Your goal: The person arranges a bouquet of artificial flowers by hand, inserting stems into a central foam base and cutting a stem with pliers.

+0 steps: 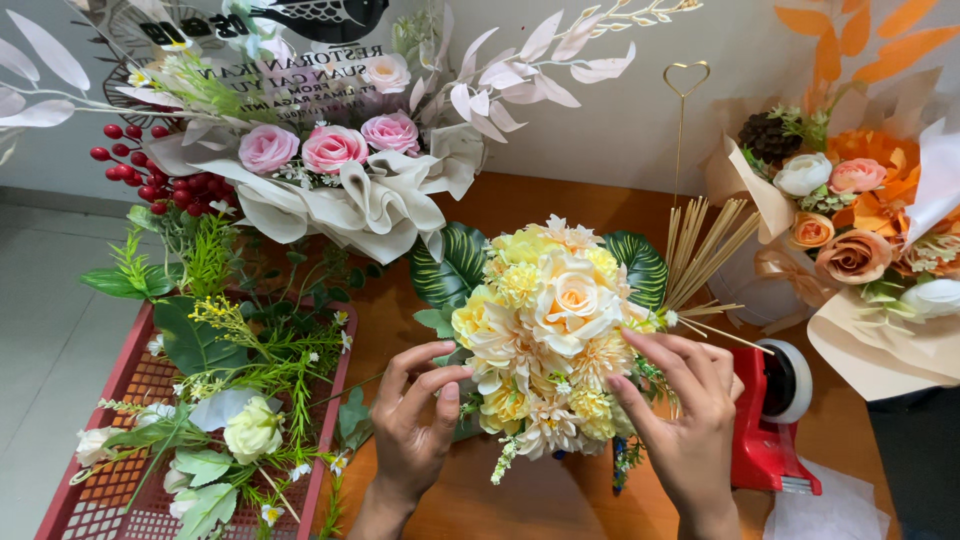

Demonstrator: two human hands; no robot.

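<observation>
A round bouquet (548, 310) of yellow, cream and peach artificial flowers with two large striped green leaves behind it stands in the middle of the brown table (520, 500). My left hand (415, 420) touches its lower left side, fingers curled around the stems and blooms. My right hand (680, 410) rests against its right side, fingers extended onto the flowers. Thin beige sticks (705, 250) fan out behind the bouquet on the right.
A red mesh tray (120, 400) at left holds loose green leaves and white flowers. A pink-rose arrangement (340, 160) in cream wrap stands behind. An orange and peach bouquet (860, 230) sits at right. A red tape dispenser (775, 410) lies beside my right hand.
</observation>
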